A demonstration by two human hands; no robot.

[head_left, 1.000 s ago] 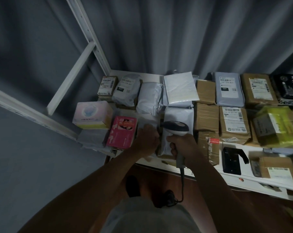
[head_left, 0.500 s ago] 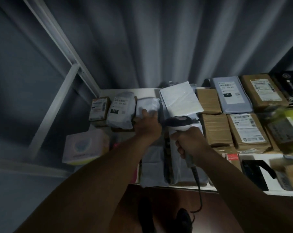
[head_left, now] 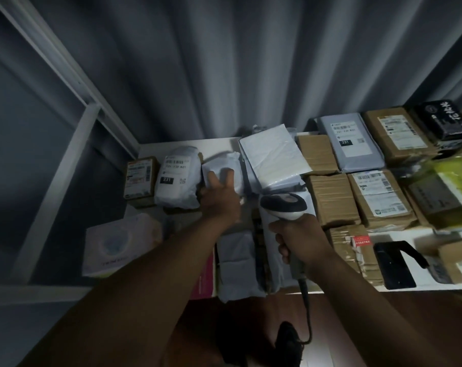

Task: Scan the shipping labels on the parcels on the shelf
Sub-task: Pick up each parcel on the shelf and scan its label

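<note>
My left hand (head_left: 220,197) reaches to the back row and grips a white poly-bag parcel (head_left: 225,168) that shows no label. My right hand (head_left: 296,237) holds the grey-and-white barcode scanner (head_left: 284,205) by its handle, head pointing toward the back of the shelf, cable hanging down. Left of the gripped parcel lies a white bag with a "231" label (head_left: 175,176) and a small labelled carton (head_left: 139,178). A flat white mailer (head_left: 272,157) lies just right of it. More labelled parcels sit further right, among them a grey bag (head_left: 351,140) and a brown box (head_left: 381,197).
The white shelf (head_left: 187,145) ends at a metal upright (head_left: 65,62) on the left, with grey curtain behind. A tissue box (head_left: 118,245) and a pink box (head_left: 204,276) sit at the front left. A black scanner stand (head_left: 394,263) sits at the front right.
My left hand moved from a front-row white parcel up to the back-row white bag and took hold of it. The scanner followed a little toward the back.
</note>
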